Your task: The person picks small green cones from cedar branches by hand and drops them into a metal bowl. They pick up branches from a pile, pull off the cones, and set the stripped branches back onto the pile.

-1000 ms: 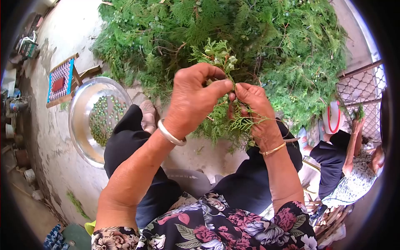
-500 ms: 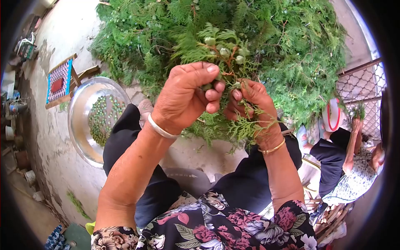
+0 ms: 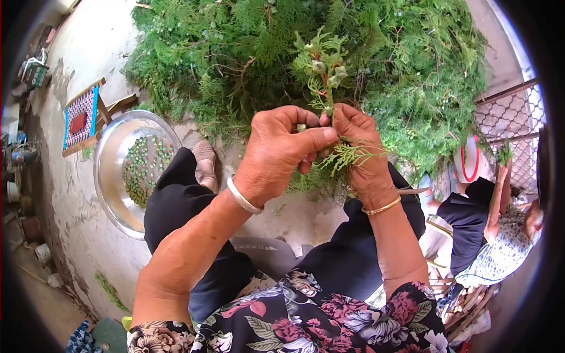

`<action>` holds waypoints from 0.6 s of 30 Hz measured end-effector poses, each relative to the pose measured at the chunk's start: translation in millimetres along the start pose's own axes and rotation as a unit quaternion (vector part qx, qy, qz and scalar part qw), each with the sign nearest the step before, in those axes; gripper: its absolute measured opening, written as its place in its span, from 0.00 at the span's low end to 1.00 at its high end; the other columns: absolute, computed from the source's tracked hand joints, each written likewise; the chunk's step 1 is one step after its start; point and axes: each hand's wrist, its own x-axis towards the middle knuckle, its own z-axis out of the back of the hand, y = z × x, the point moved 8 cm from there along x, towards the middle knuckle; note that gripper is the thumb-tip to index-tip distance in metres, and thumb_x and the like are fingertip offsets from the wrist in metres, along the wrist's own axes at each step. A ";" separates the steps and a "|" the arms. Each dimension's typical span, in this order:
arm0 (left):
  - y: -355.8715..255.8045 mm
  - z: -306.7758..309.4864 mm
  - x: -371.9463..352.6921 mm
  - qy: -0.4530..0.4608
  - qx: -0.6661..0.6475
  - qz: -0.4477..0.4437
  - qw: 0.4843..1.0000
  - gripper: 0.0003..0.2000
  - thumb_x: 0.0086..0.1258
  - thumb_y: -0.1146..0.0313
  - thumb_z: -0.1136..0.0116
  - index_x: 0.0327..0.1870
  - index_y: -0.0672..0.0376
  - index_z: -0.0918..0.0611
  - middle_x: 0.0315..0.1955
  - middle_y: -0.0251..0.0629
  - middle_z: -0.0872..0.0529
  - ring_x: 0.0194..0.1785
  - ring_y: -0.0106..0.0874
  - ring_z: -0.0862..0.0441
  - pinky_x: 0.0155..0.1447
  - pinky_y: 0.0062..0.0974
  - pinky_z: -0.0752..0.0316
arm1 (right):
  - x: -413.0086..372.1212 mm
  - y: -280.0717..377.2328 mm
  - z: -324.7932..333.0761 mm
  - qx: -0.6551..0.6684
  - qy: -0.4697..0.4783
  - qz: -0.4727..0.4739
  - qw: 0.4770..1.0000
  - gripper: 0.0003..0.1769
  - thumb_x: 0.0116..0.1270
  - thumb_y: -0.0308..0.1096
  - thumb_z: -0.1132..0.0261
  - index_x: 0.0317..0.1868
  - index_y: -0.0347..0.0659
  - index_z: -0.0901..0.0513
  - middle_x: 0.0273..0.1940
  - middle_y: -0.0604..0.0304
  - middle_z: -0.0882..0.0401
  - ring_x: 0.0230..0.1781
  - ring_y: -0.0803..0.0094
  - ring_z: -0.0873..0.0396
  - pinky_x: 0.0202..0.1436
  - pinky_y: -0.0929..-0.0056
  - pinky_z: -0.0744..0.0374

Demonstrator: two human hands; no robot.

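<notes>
A conifer sprig [image 3: 322, 88] with scale-like leaves and several pale green cones stands up between my hands. My right hand [image 3: 364, 156] is closed around its stem, and leafy tips stick out below the thumb. Against the same stem are the thumb and fingers of my left hand [image 3: 272, 150], curled closed. A small green cone [image 3: 302, 127] shows in the left fingers; how many more are inside the palm is hidden. Behind both hands lies a large heap of cut conifer branches [image 3: 223, 53].
To the left, a shiny metal basin [image 3: 101, 170] holds many picked green cones [image 3: 144, 170]. A woven-seat stool [image 3: 82, 120] stands beyond it. On the right sits another person [image 3: 494, 235] holding greenery, near a red-rimmed white container [image 3: 467, 160] and a metal lattice [image 3: 512, 117].
My left hand has moved right and slightly down, its thumb now at the stem by my right fingers. The sprig stands more upright, and my right hand has shifted slightly.
</notes>
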 end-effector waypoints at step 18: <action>-6.5 14.3 -1.1 -0.040 -0.040 -0.023 0.998 0.04 0.60 0.77 0.39 0.33 0.65 0.20 0.22 0.31 0.20 0.20 0.17 0.28 0.18 0.15 0.39 | -4.3 3.8 -11.3 -0.101 -0.015 -0.012 0.995 0.09 0.69 0.32 0.39 0.32 0.35 0.21 0.25 0.69 0.27 0.20 0.85 0.33 0.22 0.85 0.33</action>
